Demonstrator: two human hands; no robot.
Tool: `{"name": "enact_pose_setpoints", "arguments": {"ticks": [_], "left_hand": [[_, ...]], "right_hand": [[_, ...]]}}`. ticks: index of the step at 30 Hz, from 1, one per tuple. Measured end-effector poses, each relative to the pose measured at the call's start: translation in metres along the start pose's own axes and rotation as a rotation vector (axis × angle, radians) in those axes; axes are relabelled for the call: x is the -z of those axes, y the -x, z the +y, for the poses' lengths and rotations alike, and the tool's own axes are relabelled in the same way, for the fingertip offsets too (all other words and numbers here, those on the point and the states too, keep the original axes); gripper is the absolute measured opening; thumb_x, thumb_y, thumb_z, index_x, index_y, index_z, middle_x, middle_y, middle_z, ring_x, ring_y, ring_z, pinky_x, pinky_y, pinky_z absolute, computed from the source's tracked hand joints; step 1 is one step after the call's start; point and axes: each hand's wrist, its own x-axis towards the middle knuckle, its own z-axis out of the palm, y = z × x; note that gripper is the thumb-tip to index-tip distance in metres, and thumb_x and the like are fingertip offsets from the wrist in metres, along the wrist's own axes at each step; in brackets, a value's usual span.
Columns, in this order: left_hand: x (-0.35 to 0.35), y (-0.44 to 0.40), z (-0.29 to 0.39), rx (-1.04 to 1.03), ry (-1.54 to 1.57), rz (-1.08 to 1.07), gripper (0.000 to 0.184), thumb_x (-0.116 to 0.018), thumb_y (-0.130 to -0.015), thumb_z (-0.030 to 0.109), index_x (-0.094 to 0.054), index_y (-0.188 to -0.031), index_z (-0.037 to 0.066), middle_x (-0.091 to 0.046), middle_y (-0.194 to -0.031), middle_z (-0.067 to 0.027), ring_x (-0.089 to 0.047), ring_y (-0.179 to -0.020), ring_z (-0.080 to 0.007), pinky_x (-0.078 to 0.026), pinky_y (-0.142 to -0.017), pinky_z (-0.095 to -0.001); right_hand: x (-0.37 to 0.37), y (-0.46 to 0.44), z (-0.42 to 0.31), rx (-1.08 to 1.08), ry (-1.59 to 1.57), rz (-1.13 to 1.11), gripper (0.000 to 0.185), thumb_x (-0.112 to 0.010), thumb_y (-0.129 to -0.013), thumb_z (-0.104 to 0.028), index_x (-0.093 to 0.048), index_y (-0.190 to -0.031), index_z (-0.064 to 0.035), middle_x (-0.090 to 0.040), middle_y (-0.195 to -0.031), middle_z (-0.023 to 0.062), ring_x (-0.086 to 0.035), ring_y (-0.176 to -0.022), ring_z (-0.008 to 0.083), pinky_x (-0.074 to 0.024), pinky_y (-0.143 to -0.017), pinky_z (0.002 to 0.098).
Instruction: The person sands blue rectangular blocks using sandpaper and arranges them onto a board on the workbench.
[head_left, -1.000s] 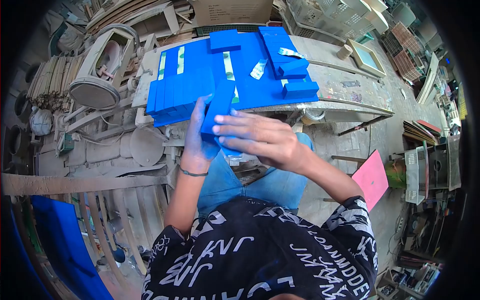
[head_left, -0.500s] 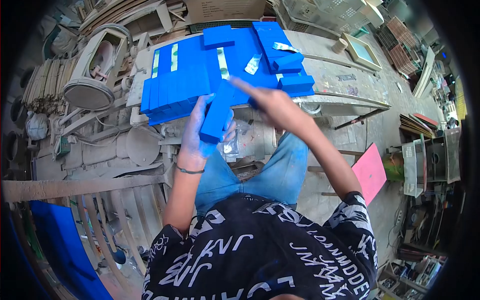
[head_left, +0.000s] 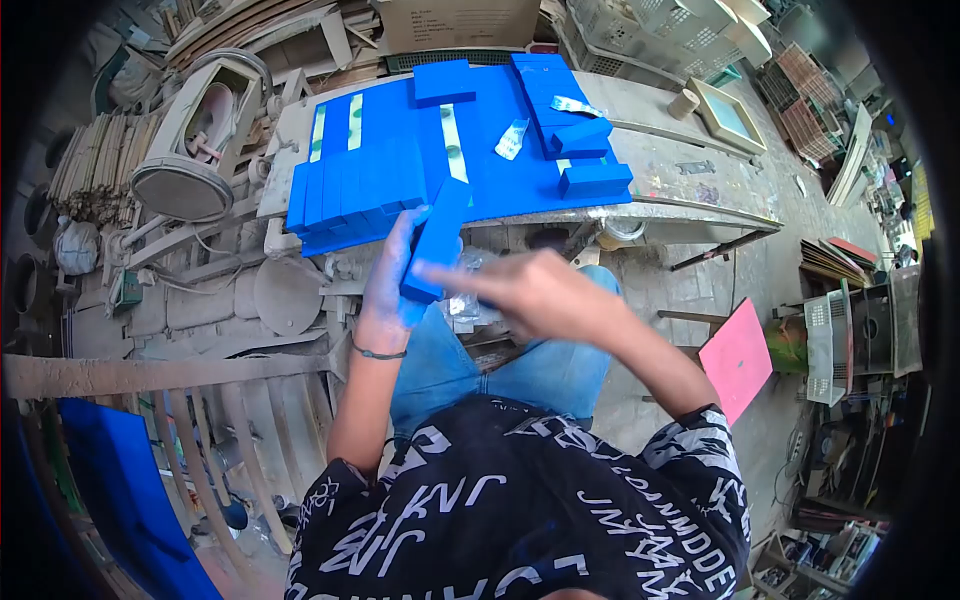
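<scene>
My left hand (head_left: 390,275) is wrapped round a blue rectangular block (head_left: 440,235), held tilted in front of the bench, and blue colour coats the fingers. Over the block's lower end reaches my right hand (head_left: 535,290), smeared by motion. Its index finger points at the block; the other fingers look curled, and whether they hold anything is hidden. Behind, a row of similar blue blocks (head_left: 350,190) stands along the near left edge of a blue board (head_left: 500,195). More blue blocks (head_left: 540,90) lie at the board's right side.
The board rests on a worn workbench (head_left: 680,185). Pale printed strips (head_left: 355,120) and a crumpled paper piece (head_left: 511,139) lie on it. A wooden tray (head_left: 745,140) sits at the bench's right end. A pink panel (head_left: 737,360) stands to the right, a wooden railing (head_left: 170,375) at left.
My right hand has moved down along the block, from its upper end to its lower end. My left hand keeps its hold on the block. The view has shifted slightly.
</scene>
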Motion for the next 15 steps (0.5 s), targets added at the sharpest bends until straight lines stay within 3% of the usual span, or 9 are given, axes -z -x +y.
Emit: {"name": "enact_pose_setpoints", "arguments": {"ticks": [1, 3, 5, 6, 7, 10, 11, 14, 15], "left_hand": [[0.009, -0.003, -0.001, -0.002, 0.012, -0.170, 0.038, -0.049, -0.092, 0.042, -0.056, -0.085, 0.006, -0.054, -0.061, -0.0081, -0.050, -0.044, -0.0192, -0.039, -0.040, -0.0300], [0.014, -0.003, -0.008, 0.034, 0.062, -0.150, 0.037, -0.049, -0.092, 0.043, -0.056, -0.086, 0.006, -0.055, -0.063, -0.0083, -0.050, -0.045, -0.0196, -0.040, -0.040, -0.0303], [0.010, -0.004, -0.005, -0.004, -0.028, -0.182, 0.040, -0.043, -0.095, 0.042, -0.055, -0.086, 0.005, -0.055, -0.065, -0.0088, -0.047, -0.045, -0.0178, -0.036, -0.040, -0.0298], [-0.013, -0.008, -0.006, -0.050, -0.017, 0.376, 0.038, -0.041, -0.097, 0.040, -0.055, -0.088, 0.006, -0.053, -0.063, -0.0088, -0.047, -0.044, -0.0187, -0.035, -0.041, -0.0298], [-0.008, -0.006, -0.005, -0.061, -0.019, 0.380, 0.038, -0.041, -0.097, 0.040, -0.055, -0.088, 0.006, -0.053, -0.063, -0.0088, -0.047, -0.044, -0.0187, -0.035, -0.041, -0.0298], [0.018, -0.006, -0.008, 0.045, 0.032, -0.126, 0.036, -0.041, -0.097, 0.041, -0.054, -0.093, 0.008, -0.053, -0.063, -0.0089, -0.047, -0.044, -0.0192, -0.036, -0.041, -0.0298], [0.020, -0.004, -0.010, 0.043, 0.035, -0.130, 0.036, -0.041, -0.097, 0.041, -0.054, -0.093, 0.008, -0.053, -0.063, -0.0089, -0.047, -0.044, -0.0192, -0.036, -0.041, -0.0298], [0.013, -0.003, -0.006, 0.010, 0.022, -0.177, 0.035, -0.043, -0.096, 0.041, -0.054, -0.094, 0.007, -0.052, -0.063, -0.0091, -0.045, -0.043, -0.0187, -0.035, -0.040, -0.0296], [0.001, 0.002, -0.004, -0.005, 0.004, 0.061, 0.035, -0.043, -0.096, 0.040, -0.054, -0.094, 0.007, -0.051, -0.062, -0.0091, -0.044, -0.042, -0.0184, -0.035, -0.040, -0.0295]], "right_hand": [[-0.006, 0.000, 0.016, -0.149, 0.009, -0.084, 0.089, -0.060, -0.065, 0.005, -0.034, -0.145, -0.0235, -0.062, -0.072, 0.0113, -0.063, -0.063, 0.0264, -0.0513, -0.056, 0.0365], [-0.004, 0.000, 0.029, -0.206, 0.005, 0.038, 0.089, -0.059, -0.066, 0.005, -0.033, -0.145, -0.0264, -0.061, -0.071, 0.0109, -0.063, -0.061, 0.0264, -0.0504, -0.054, 0.0363], [-0.006, -0.003, 0.021, 0.026, -0.058, 0.187, 0.085, -0.056, -0.068, 0.007, -0.038, -0.143, -0.0274, -0.061, -0.070, 0.0103, -0.062, -0.061, 0.0268, -0.0523, -0.059, 0.0382], [-0.005, -0.006, 0.022, 0.042, -0.055, 0.184, 0.085, -0.056, -0.068, 0.007, -0.038, -0.143, -0.0274, -0.061, -0.070, 0.0103, -0.062, -0.061, 0.0268, -0.0523, -0.059, 0.0382], [-0.006, -0.009, 0.021, 0.027, -0.050, 0.143, 0.084, -0.056, -0.068, 0.007, -0.038, -0.143, -0.0278, -0.062, -0.073, 0.0105, -0.063, -0.062, 0.0271, -0.0525, -0.059, 0.0383], [-0.004, -0.010, 0.035, -0.166, 0.059, 0.048, 0.085, -0.056, -0.067, 0.006, -0.037, -0.143, -0.0281, -0.063, -0.078, 0.0108, -0.064, -0.066, 0.0280, -0.0524, -0.059, 0.0383], [0.005, -0.015, 0.041, -0.344, 0.229, -0.090, 0.088, -0.058, -0.065, 0.007, -0.036, -0.144, -0.0263, -0.063, -0.078, 0.0113, -0.064, -0.067, 0.0285, -0.0516, -0.058, 0.0386], [-0.014, -0.010, 0.015, 0.012, -0.069, 0.243, 0.080, -0.056, -0.068, 0.007, -0.042, -0.141, -0.0236, -0.061, -0.075, 0.0116, -0.062, -0.067, 0.0292, -0.0517, -0.061, 0.0400], [-0.007, -0.007, -0.008, 0.000, -0.089, 0.126, 0.076, -0.054, -0.070, 0.007, -0.045, -0.139, -0.0237, -0.062, -0.076, 0.0117, -0.063, -0.069, 0.0297, -0.0520, -0.062, 0.0407]]}}
